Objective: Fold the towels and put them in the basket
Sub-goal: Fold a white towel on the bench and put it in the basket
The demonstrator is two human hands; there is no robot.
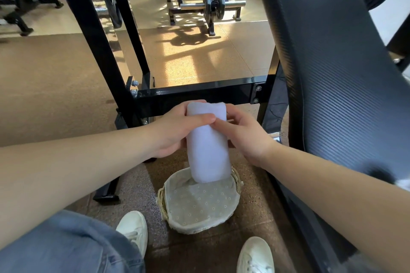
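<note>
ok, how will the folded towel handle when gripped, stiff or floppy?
Probably soft, not stiff: the towel looks rounded between left hand and right hand. Likely light, since a loose grip holds it. May unfold once released over the basket.

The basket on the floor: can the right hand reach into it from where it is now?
Probably yes. The basket lies open below the right hand; only the folded towel, gripped by it and the left hand, hangs over it.

Both hands hold a folded white towel (207,143) at frame center: the left hand (175,131) wraps its left side, the right hand (246,137) its right. Directly below sits a lined wicker basket (168,213) on the speckled floor, between two white sneakers (134,231).
</note>
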